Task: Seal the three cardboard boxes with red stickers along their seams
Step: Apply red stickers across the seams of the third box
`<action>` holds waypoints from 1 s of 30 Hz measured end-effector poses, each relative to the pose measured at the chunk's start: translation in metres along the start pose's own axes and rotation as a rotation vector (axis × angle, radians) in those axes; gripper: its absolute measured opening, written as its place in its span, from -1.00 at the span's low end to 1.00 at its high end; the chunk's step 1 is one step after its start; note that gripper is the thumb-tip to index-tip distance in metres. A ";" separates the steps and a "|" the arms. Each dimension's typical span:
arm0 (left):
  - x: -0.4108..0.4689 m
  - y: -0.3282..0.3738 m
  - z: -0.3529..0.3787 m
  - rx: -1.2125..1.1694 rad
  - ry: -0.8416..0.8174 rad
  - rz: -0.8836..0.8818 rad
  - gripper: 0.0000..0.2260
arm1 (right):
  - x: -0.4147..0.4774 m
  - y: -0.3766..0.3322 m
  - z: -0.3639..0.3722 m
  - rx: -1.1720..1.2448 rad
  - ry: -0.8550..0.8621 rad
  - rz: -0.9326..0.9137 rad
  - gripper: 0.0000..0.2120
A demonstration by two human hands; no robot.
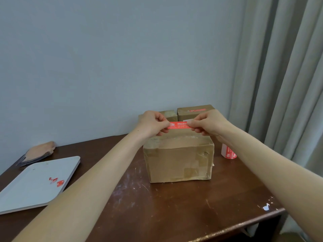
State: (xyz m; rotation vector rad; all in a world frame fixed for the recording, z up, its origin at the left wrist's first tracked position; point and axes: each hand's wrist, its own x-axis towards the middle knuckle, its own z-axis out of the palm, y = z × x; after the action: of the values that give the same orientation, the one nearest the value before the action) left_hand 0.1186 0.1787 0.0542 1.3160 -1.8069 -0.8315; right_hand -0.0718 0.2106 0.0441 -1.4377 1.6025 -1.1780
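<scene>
Fingers of the left hand pinched shut on one end of a red sticker, fingers of the right hand pinched shut on the other end, strip stretched level between them, printed side toward the camera. Directly below, apart from the strip, a large cardboard box on the dark bench, old tape patches on its front. Just behind the hands, two smaller boxes side by side: one behind the left hand, one behind the right with a red strip already on top. Below the right wrist, a sticker roll beside the large box. Far out past the left forearm, a grey tray holding red scraps.
</scene>
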 end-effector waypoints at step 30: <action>0.028 -0.013 0.009 0.613 -0.192 -0.154 -0.80 | 0.021 -0.009 0.024 -0.690 -0.145 0.098 -0.69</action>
State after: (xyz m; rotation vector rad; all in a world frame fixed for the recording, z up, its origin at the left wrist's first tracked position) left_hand 0.1113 0.1493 0.0437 1.8247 -2.2400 -0.5033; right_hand -0.0500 0.1862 0.0458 -1.7755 2.0503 -0.4500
